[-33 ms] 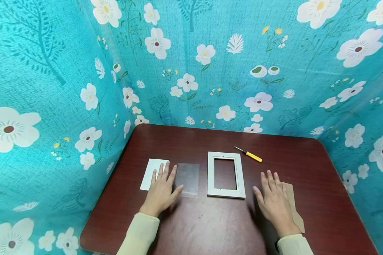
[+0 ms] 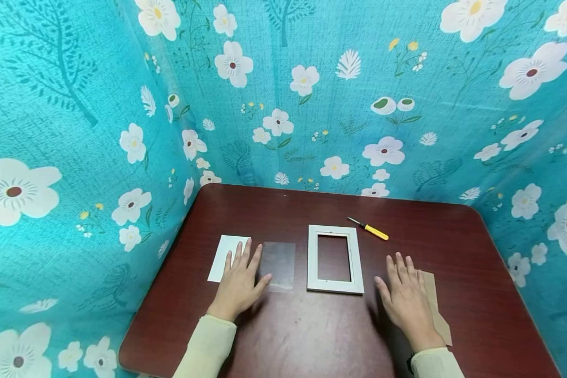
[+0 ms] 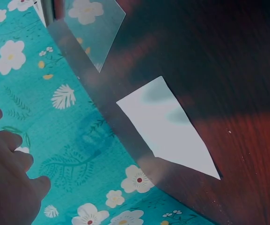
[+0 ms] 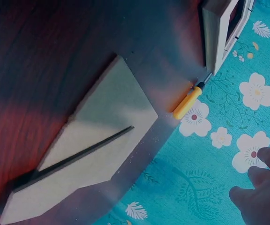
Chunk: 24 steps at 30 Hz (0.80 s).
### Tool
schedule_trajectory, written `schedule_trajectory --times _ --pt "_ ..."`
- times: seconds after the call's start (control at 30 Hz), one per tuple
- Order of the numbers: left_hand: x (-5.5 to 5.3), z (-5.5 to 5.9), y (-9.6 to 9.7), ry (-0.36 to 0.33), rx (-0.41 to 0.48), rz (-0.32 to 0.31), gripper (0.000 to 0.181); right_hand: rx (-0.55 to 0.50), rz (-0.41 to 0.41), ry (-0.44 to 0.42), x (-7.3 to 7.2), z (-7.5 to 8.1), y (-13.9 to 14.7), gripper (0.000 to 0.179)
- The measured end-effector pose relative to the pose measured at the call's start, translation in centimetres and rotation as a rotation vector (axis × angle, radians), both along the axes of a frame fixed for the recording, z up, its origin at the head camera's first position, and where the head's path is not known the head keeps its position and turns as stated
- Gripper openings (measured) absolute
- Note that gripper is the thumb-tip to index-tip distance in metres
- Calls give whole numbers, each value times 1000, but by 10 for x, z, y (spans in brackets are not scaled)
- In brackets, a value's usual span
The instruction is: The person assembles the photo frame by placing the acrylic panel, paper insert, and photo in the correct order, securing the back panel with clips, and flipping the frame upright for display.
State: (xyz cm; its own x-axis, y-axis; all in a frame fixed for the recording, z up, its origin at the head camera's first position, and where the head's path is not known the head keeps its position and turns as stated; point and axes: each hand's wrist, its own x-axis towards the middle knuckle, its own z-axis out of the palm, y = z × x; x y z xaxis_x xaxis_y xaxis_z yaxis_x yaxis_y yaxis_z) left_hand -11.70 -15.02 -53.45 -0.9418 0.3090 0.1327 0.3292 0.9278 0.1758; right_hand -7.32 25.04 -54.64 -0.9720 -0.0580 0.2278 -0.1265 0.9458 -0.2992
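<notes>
Head view has both hands palm-down over the dark table (image 2: 302, 336), and my read is a pause with the pieces laid out, nothing picked up. Left hand (image 2: 239, 286): fingers spread apart, nothing in them, blocking the right side of the white card (image 2: 223, 260) toward the table's left edge. The clear sheet (image 2: 280, 265) lies just beside the thumb. Right hand (image 2: 406, 302): fingers slightly apart, also empty, hiding part of the brown board (image 4: 109, 112) over toward the right edge. The white frame (image 2: 313, 262) sits flat between the hands, around mid-table.

Whichever piece goes first, I'd say it calls for a fingertip pinch at an edge; the clear sheet looks thin, so probably the fiddly one.

Other stuff: yellow screwdriver (image 2: 377, 232) lies aslant near the frame's far right corner, out of both hands' way. Flowered cloth (image 2: 264, 157) hangs past the far edge, so not much room back there. Dark line (image 4: 78, 155) across the board: strip or slot, can't tell.
</notes>
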Motion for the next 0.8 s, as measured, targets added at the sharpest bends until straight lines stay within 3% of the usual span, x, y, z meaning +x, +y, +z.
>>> schedule_trajectory --times 0.53,0.8 --pt "11 -5 -7 42 28 -14 75 -37 16 36 10 -5 -7 61" --pt "7 -3 -10 40 44 -17 75 -39 20 57 9 0 -7 62"
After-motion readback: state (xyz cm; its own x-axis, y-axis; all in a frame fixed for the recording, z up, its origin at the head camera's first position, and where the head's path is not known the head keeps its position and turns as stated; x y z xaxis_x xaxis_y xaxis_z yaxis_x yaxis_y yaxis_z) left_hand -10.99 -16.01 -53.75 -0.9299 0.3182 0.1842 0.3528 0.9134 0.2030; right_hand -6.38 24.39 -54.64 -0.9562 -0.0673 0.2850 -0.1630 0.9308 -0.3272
